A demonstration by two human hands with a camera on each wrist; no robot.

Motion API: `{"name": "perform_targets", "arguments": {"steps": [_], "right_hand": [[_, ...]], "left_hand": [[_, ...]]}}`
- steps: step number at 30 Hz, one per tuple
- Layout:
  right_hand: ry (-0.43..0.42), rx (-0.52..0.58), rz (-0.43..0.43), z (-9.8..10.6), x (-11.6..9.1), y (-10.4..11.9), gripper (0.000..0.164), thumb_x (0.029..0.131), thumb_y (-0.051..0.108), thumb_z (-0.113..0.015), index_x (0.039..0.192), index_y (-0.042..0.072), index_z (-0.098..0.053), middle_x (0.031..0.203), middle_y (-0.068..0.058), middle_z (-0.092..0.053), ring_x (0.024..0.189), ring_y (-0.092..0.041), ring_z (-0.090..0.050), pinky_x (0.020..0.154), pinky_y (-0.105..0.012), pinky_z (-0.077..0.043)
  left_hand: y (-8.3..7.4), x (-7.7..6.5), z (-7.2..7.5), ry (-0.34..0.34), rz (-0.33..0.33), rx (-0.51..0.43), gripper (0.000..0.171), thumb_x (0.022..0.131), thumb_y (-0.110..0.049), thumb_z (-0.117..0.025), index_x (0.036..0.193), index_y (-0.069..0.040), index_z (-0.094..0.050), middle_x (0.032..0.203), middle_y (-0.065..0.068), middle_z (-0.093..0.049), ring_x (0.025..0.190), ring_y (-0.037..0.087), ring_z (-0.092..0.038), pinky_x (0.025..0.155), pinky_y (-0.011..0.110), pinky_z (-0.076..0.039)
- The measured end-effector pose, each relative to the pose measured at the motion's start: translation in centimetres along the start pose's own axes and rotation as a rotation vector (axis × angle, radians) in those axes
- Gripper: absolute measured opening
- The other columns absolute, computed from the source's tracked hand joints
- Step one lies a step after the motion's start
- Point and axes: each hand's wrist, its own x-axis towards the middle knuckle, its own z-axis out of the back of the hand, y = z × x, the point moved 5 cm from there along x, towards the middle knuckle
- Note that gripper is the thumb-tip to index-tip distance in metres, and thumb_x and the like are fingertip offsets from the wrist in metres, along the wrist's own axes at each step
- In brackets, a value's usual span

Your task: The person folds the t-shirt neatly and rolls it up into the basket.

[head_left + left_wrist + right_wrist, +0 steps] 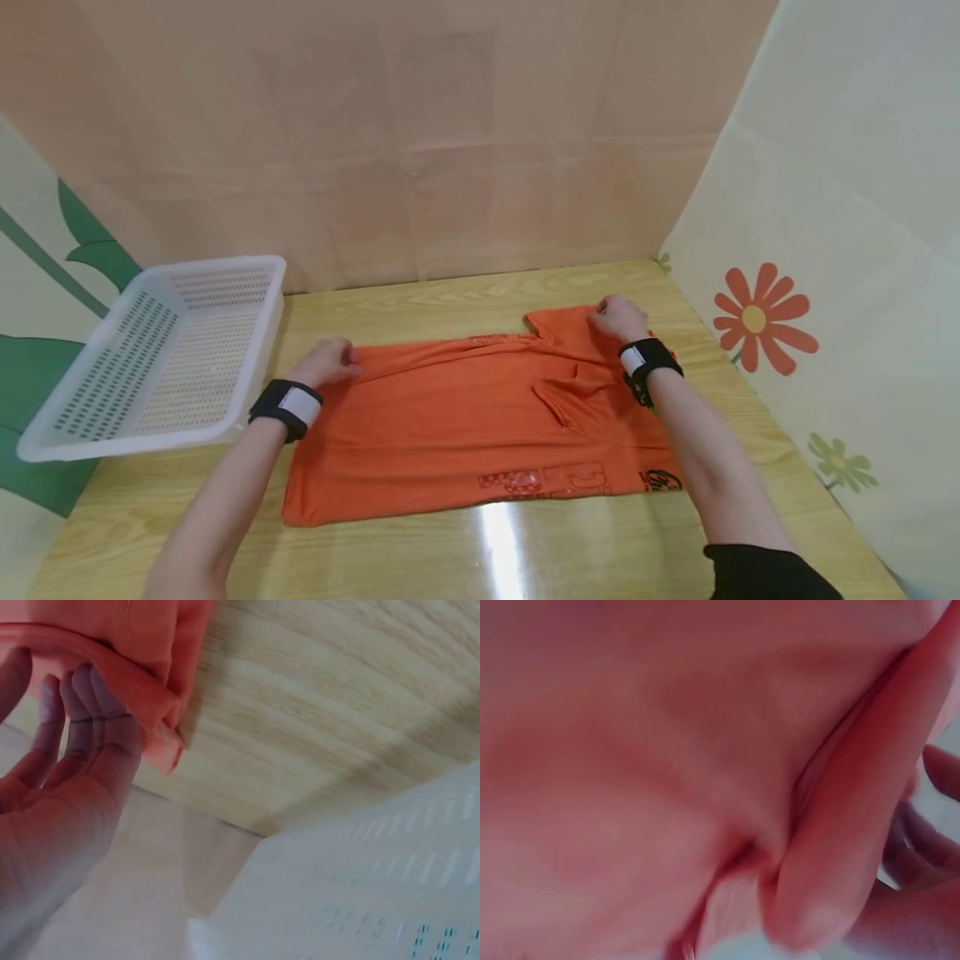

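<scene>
Shirt (420, 425): orange, laid lengthwise across the table, to the right of the basket; several fabric layers visible, creased towards the right end, one sleeve extending past the far edge.
Markings: dark red print (543, 481) and black lettering (663, 481) along the near edge.
Left hand (324, 363): at the far left corner of the shirt; fingers loosely bent beneath a hem, thumb apart from them.
Right hand (622, 318): at the sleeve on the far side; thumb and fingers pinch the cloth, fingertips partly hidden by a fold in the wrist view.
Wristbands: black with white patches, one on the left wrist (288, 407), one on the right (647, 362).
Basket (264, 333): white, perforated, near the left hand.
Table (405, 546): pale wood grain, bright reflection before the shirt.
Backdrop (487, 125): pinkish, creased sheet.
Right panel (862, 275): cream, bearing a red flower (765, 319).
</scene>
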Motion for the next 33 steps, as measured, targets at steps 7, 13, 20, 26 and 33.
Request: {"name": "perform_targets", "arguments": {"steps": [7,13,20,26,33], "right_hand": [[0.136,0.366,0.238,2.2,-2.5,3.1,0.033,0.099,0.028,-0.065,0.114,-0.001,-0.068,0.117,-0.022,-0.068,0.101,-0.023,-0.062,0.085,-0.028,-0.049],[0.591,0.452,0.415,3.7,-9.2,3.8,0.018,0.091,0.019,-0.075,0.098,0.002,-0.075,0.13,-0.018,-0.066,0.113,-0.002,-0.062,0.092,-0.023,-0.053],[0.764,0.493,0.358,2.6,-11.5,1.1,0.026,0.099,0.018,-0.064,0.11,-0.003,-0.074,0.116,-0.021,-0.073,0.106,-0.026,-0.069,0.09,-0.041,-0.057],[0.146,0.211,0.135,4.3,-8.1,-3.5,0.044,0.102,0.033,-0.059,0.072,0.002,-0.066,0.055,0.002,-0.05,0.049,-0.016,-0.047,0.051,-0.031,-0.04],[0.183,0.029,-0.09,3.8,-7.6,-6.3,0.056,0.096,0.049,-0.06,0.056,0.011,-0.056,0.047,0.004,-0.048,0.043,-0.014,-0.052,0.046,-0.029,-0.044]], "left_hand": [[0.3,0.0,0.1,0.02,0.006,-0.035,0.027,0.089,-0.014,-0.075,0.1,0.007,-0.063,0.092,0.019,-0.066,0.084,0.028,-0.058,0.078,0.036,-0.048],[0.1,0.1,0.0,0.039,0.018,-0.058,0.027,0.091,-0.014,-0.074,0.102,0.007,-0.062,0.094,0.02,-0.065,0.084,0.028,-0.058,0.079,0.037,-0.049],[0.0,-0.1,-0.2,0.042,0.027,-0.034,0.028,0.091,-0.015,-0.074,0.103,0.008,-0.062,0.096,0.021,-0.066,0.085,0.029,-0.058,0.08,0.038,-0.049],[-0.1,-0.2,-0.3,0.024,-0.012,-0.03,0.027,0.089,-0.014,-0.075,0.1,0.008,-0.063,0.092,0.02,-0.066,0.083,0.029,-0.058,0.079,0.036,-0.048],[-0.1,-0.3,-0.1,0.017,-0.004,-0.031,0.026,0.089,-0.013,-0.074,0.099,0.008,-0.062,0.09,0.018,-0.065,0.082,0.028,-0.058,0.078,0.035,-0.047]]}}
